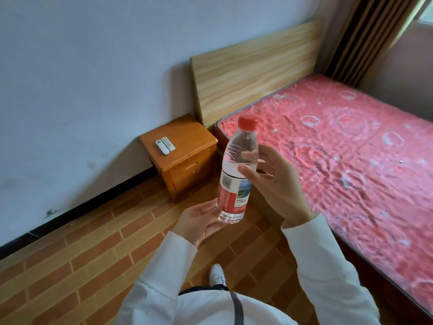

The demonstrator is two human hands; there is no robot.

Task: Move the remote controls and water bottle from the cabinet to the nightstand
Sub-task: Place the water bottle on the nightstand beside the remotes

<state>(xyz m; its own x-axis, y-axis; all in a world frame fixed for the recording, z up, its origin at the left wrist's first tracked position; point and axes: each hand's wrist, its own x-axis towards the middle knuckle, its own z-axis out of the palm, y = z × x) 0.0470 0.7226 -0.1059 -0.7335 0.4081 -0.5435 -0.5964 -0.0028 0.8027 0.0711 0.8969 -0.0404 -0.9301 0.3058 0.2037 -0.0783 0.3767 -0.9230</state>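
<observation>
Both hands are holding the bottle in mid-air, well short of the nightstand — left hand cupping its base with fingers close together, right hand wrapping thumb and fingers round the middle. It's sitting nearly upright, long axis vertical, cap pointing up. Two remotes are lying on the nightstand — I'm guessing a sloppy set-down risks bumping them or tipping it.

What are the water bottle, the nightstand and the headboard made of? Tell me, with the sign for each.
Water bottle: clear thin plastic, glossy; the water line shows through its ribbed wall.
Nightstand: wood or veneer under an orange-brown varnish; the top is smooth with a faint sheen.
Headboard: pale matte board with long streaky grain; solid wood or laminate, the look leaves it open.
</observation>
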